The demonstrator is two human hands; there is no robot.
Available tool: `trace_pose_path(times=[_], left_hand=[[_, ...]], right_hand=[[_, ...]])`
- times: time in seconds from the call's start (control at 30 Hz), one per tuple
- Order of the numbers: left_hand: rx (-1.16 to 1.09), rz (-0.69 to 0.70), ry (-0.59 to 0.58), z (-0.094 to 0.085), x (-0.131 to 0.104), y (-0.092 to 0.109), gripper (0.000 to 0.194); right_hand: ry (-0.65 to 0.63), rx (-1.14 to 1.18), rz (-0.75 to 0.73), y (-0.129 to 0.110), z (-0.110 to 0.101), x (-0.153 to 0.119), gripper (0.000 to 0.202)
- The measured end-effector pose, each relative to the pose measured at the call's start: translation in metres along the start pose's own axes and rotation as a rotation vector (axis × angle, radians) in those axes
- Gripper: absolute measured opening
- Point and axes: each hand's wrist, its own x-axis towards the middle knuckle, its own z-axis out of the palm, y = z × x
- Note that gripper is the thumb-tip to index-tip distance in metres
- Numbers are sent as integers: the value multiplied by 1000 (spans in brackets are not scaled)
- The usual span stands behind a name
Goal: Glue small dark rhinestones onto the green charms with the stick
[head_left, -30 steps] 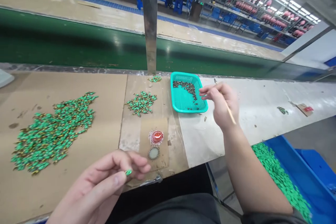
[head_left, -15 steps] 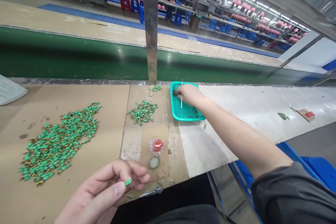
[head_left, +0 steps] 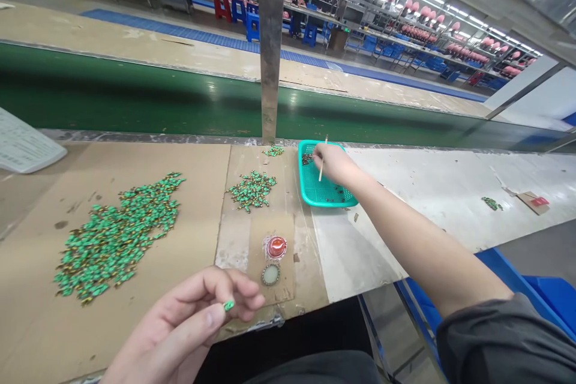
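Small green piece (head_left: pixel 228 306): sits pinched between thumb and index finger of the left hand (head_left: pixel 193 318), with the other fingers loosely curled. Just beyond that hand, a pale disc (head_left: pixel 270 275), then a red oval (head_left: pixel 276 246); farther ahead, a smaller green pile (head_left: pixel 252 190); to its left on the surface (head_left: pixel 198 216), a large green pile (head_left: pixel 121 237). Inside the basket (head_left: pixel 315 192), right hand (head_left: pixel 335 162) closed on a thin stick (head_left: pixel 321 171), near dark bits (head_left: pixel 306 159); cannot tell if also gripping any.
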Motion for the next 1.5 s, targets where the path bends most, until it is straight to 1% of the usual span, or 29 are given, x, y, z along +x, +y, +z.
trace_pose_path(times=[0.07, 0.13, 0.2, 0.3, 0.33, 0.37, 0.47, 0.53, 0.63, 0.73, 0.83, 0.9, 1.07, 1.23, 1.4, 1.5], left_hand=[[7, 9, 13, 5, -1, 4, 34], [20, 14, 28, 13, -1, 9, 34], [20, 17, 30, 22, 0, 14, 34], [18, 28, -12, 31, 4, 17, 32], [25, 31, -39, 32, 7, 17, 31], [34, 35, -75, 33, 9, 16, 29], [43, 50, -190, 33, 14, 15, 26], [34, 56, -235, 34, 15, 15, 23], [24, 41, -254, 38, 11, 17, 23], [10, 16, -236, 44, 6, 18, 25], [-4, 28, -237, 47, 1, 17, 27], [1, 42, -257, 48, 0, 16, 26], [63, 57, -283, 48, -4, 16, 30], [65, 35, -276, 47, -5, 16, 32], [69, 54, -289, 45, -5, 14, 30], [88, 66, -266, 46, -5, 15, 31]], right_hand=[[38, 164, -17, -1, -7, -21, 17], [59, 347, -52, -6, -11, -48, 22], [65, 517, -94, -13, -11, -80, 25], [54, 706, -143, -28, 0, -128, 30], [34, 791, -159, -34, 6, -142, 28], [-13, 922, -173, -39, 12, -154, 23], [-136, 1198, -180, -53, 28, -182, 12], [-159, 1263, -187, -59, 36, -193, 11], [-142, 1260, -221, -64, 39, -205, 13], [-103, 1177, -258, -68, 35, -212, 12], [-34, 1067, -351, -73, 28, -216, 19], [6, 994, -418, -75, 26, -217, 23], [104, 824, -540, -78, 23, -220, 30], [121, 745, -577, -78, 22, -225, 26], [132, 678, -604, -80, 19, -226, 25], [133, 643, -626, -81, 18, -225, 26]])
